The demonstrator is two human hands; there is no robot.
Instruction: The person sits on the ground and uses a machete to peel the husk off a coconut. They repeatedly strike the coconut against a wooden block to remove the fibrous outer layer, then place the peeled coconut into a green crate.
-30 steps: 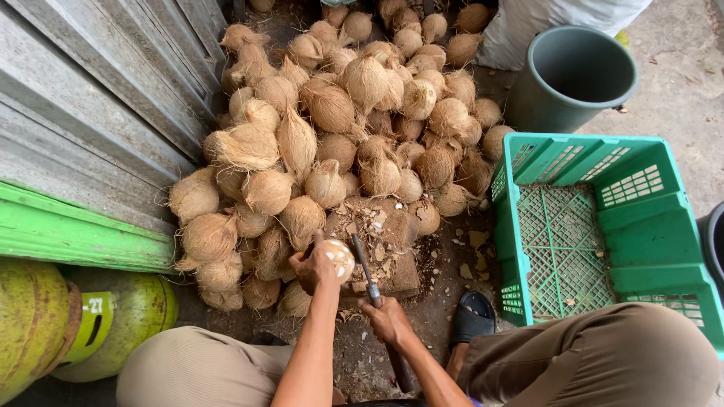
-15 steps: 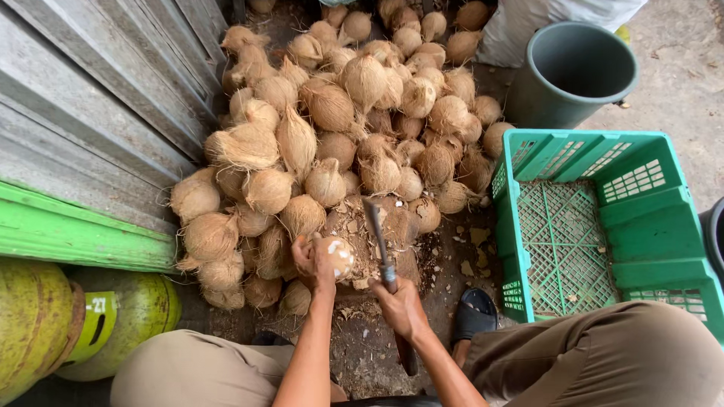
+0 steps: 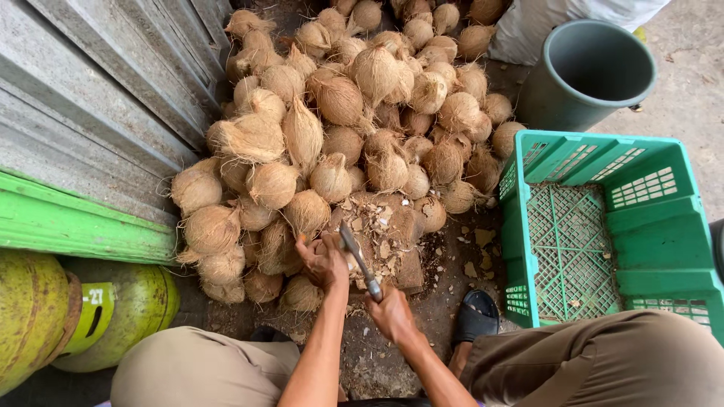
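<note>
Head view: left hand (image 3: 323, 260) clamps a coconut (image 3: 332, 265) down on the wooden block (image 3: 392, 249), likely to steady it; the coconut is mostly hidden under the fingers. Right hand (image 3: 391, 313) is closed round the handle of a cleaver (image 3: 356, 255), blade against the coconut. Husked coconut pile (image 3: 347, 113) crowds behind; green crate (image 3: 641, 226) and grey bucket (image 3: 588, 71) sit right, yellow-green gas cylinder (image 3: 68, 316) left.

Coconut pile (image 3: 354, 128) lies between wall (image 3: 98, 98) and crate (image 3: 611, 226), bucket (image 3: 588, 71) behind crate.
</note>
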